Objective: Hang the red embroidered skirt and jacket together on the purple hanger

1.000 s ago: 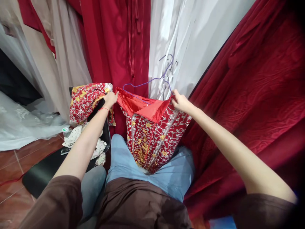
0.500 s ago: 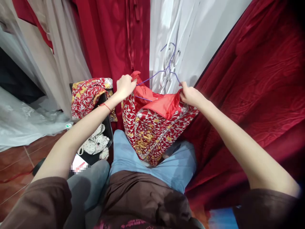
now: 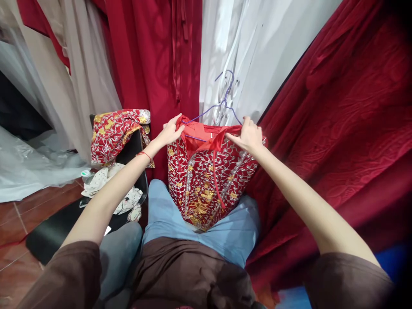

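A red garment [image 3: 206, 184] with silver and gold embroidery and a plain red lining hangs between my knees on a purple wire hanger [image 3: 224, 102]. The hanger's hook points up, and its arms run down into the neck opening. My left hand [image 3: 172, 129] grips the garment's upper left edge, thumb toward me. On the upper right edge, my right hand [image 3: 247, 135] holds the fabric between thumb and fingers. A thin red cord [image 3: 218, 182] dangles down the front of the garment.
Another embroidered red cloth [image 3: 117, 131] lies over a black chair [image 3: 48, 234] at the left, with a dotted white cloth [image 3: 128, 201] on it. Red curtains [image 3: 151, 56] and white fabric hang ahead; dark red drapery [image 3: 347, 120] fills the right.
The garment's front panel has come up flatter, and the cord now shows. The hanger has dropped slightly. My right hand has shifted left and its fingers lie more over the edge.
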`<action>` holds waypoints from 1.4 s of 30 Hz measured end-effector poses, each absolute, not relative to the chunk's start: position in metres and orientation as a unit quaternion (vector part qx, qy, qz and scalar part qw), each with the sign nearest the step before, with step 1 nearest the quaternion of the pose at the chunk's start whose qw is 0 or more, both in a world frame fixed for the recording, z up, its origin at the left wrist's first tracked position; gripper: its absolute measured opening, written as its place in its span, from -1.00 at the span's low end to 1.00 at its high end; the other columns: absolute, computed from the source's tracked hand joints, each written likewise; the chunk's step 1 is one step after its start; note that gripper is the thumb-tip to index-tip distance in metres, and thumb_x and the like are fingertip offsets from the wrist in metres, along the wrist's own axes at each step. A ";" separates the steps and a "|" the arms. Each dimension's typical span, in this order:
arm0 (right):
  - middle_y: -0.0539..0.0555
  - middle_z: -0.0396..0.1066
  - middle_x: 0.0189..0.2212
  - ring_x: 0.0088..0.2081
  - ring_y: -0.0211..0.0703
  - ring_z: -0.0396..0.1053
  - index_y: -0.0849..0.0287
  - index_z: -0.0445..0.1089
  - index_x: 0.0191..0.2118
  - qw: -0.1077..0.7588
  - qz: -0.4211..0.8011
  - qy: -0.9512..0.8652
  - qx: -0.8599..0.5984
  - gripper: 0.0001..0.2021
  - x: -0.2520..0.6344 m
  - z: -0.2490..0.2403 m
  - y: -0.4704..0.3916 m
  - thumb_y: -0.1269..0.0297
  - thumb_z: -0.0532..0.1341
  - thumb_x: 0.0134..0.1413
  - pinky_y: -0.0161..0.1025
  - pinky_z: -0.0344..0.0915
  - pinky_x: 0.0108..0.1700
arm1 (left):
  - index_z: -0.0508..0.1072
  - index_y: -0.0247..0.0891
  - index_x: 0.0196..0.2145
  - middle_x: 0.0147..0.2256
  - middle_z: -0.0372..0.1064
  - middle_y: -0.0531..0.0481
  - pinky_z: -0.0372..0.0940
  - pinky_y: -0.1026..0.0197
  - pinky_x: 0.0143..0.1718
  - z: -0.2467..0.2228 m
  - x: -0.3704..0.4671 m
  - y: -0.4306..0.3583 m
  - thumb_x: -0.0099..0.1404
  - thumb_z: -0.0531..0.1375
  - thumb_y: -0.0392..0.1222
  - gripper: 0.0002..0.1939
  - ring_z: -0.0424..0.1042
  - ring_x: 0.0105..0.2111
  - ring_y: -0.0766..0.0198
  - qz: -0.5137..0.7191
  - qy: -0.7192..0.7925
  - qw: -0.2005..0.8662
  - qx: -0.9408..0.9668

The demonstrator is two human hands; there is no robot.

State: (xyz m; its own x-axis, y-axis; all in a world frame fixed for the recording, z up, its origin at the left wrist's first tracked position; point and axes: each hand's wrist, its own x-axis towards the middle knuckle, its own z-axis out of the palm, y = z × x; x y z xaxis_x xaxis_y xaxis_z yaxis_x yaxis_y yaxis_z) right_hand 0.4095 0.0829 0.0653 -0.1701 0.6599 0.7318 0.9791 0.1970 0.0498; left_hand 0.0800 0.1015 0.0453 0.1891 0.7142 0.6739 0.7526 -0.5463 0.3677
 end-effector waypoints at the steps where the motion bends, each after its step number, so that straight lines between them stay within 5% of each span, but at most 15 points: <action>1: 0.56 0.33 -0.01 0.00 0.45 0.32 0.55 0.06 0.26 0.304 -0.298 -0.702 -0.571 -0.10 0.404 0.067 0.083 -0.26 0.02 0.13 0.27 0.20 -0.02 | 0.18 -0.25 0.31 0.33 0.13 -0.26 -0.03 -0.25 0.32 0.046 0.079 0.102 0.39 0.03 -0.05 -0.42 0.10 0.33 -0.05 -0.424 -0.467 0.000 -0.776; 8: 0.56 0.21 0.13 0.12 0.44 0.15 0.47 0.11 0.28 0.229 -0.394 -0.752 -0.476 -0.33 0.350 0.083 0.083 0.09 0.13 0.18 0.27 0.09 0.05 | 0.54 -0.20 -0.09 0.18 0.21 -0.13 0.19 -0.09 0.26 0.047 0.083 0.079 0.31 0.16 0.07 -0.64 0.26 0.19 -0.02 -0.377 -0.353 0.012 -0.856; 13: 0.44 0.41 -0.04 -0.07 0.18 0.33 0.36 0.32 0.13 0.177 -0.376 -0.783 -0.463 -0.58 0.319 0.074 0.078 0.30 0.03 0.23 0.03 0.14 -0.05 | 0.38 -0.08 0.15 0.14 0.24 -0.08 0.19 -0.01 0.27 0.045 0.084 0.076 0.29 0.15 -0.18 -0.54 0.29 0.19 0.11 -0.411 -0.308 0.013 -0.858; 18: 0.30 0.53 -0.26 -0.32 -0.02 0.41 0.30 0.27 0.19 0.145 -0.345 -0.786 -0.493 -0.57 0.310 0.066 0.073 0.33 -0.09 0.32 -0.17 0.10 -0.26 | 0.36 -0.07 0.17 0.13 0.30 -0.06 0.24 -0.02 0.24 0.040 0.089 0.078 0.36 0.08 -0.22 -0.57 0.34 0.15 0.11 -0.444 -0.329 0.034 -0.833; 22: 0.30 0.52 -0.20 -0.34 -0.09 0.40 0.34 0.16 0.29 0.102 -0.382 -0.825 -0.404 -0.52 0.314 0.070 0.071 0.44 -0.13 0.32 -0.17 0.13 -0.25 | 0.37 -0.06 0.15 0.11 0.33 -0.04 0.26 -0.01 0.22 0.038 0.094 0.076 0.36 0.09 -0.21 -0.58 0.35 0.14 0.10 -0.456 -0.339 0.040 -0.822; 29: 0.11 0.48 -0.26 -0.39 -0.20 0.32 0.06 0.33 0.10 0.024 -0.390 -0.881 -0.265 -0.58 0.315 0.100 0.063 0.44 -0.14 0.33 -0.21 0.12 -0.31 | 0.36 -0.06 0.16 0.13 0.30 -0.04 0.31 0.10 0.14 0.035 0.098 0.065 0.36 0.05 -0.29 -0.56 0.34 0.14 0.16 -0.446 -0.363 0.063 -0.815; 38: 0.08 0.46 -0.39 -0.44 -0.23 0.30 0.07 0.37 0.03 -0.031 -0.390 -0.879 -0.272 -0.64 0.302 0.101 0.071 0.48 -0.05 0.26 -0.23 0.07 -0.35 | 0.35 -0.11 0.16 0.13 0.33 -0.04 0.25 0.08 0.22 0.034 0.098 0.066 0.37 0.01 -0.30 -0.56 0.31 0.19 0.18 -0.464 -0.347 0.034 -0.814; 42: 0.15 0.49 -0.36 -0.42 -0.21 0.32 0.19 0.36 0.01 -0.037 -0.400 -0.879 -0.255 -0.64 0.302 0.092 0.074 0.54 -0.07 0.26 -0.22 0.07 -0.33 | 0.20 -0.10 0.28 0.21 0.29 -0.09 0.24 0.05 0.21 0.032 0.099 0.066 0.39 0.02 -0.24 -0.49 0.31 0.19 0.16 -0.498 -0.330 0.000 -0.802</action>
State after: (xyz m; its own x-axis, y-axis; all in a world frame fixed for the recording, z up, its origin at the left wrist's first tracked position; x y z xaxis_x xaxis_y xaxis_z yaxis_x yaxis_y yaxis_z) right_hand 0.3020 0.0741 0.0916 -0.8674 0.4780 0.1385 0.4184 0.5497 0.7230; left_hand 0.0991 0.0661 0.0321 0.2862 0.5284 0.7993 0.5287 -0.7828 0.3281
